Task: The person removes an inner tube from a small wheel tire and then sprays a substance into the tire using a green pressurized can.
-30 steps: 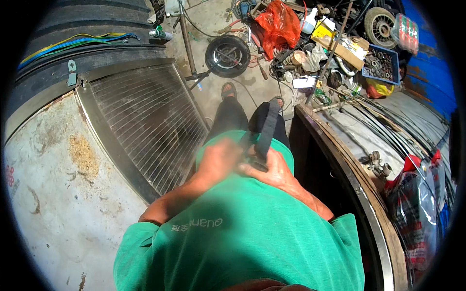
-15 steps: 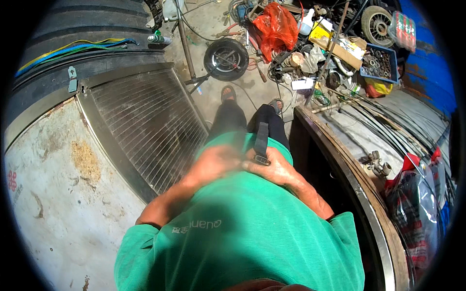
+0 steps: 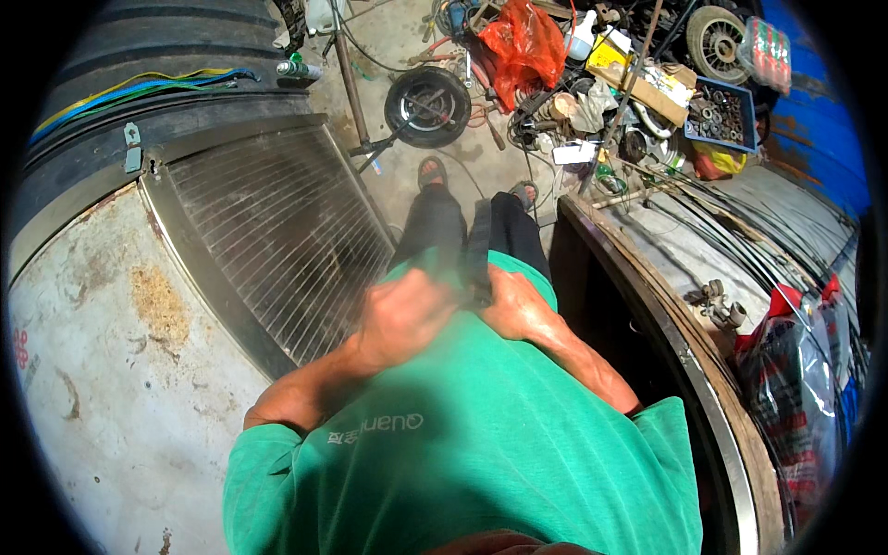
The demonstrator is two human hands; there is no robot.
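Observation:
At my waist, my right hand (image 3: 509, 305) is closed on a dark strap (image 3: 479, 242) that rises from it over my thighs. A buckle seen earlier on the strap is now hardly visible. Just left of it, my left hand (image 3: 407, 310) is curled and blurred, close against the green shirt (image 3: 518, 444); what its fingers hold, if anything, I cannot make out. My dark-trousered legs (image 3: 430, 227) and sandalled feet (image 3: 432, 171) are beyond.
At left stand a stained metal panel (image 3: 111, 370) and a wire-lined glazed frame (image 3: 250, 213); at right, a wood-edged cabinet (image 3: 684, 351) and thin rods (image 3: 740, 240). Ahead lie a wheel (image 3: 427, 106), a red bag (image 3: 523, 51), a blue tray of small parts (image 3: 721, 116) and scattered junk.
The strap has shifted left, and its buckle has dropped out of clear view beside my fingers. My left hand has moved slightly left and remains blurred. My right hand has turned slightly.

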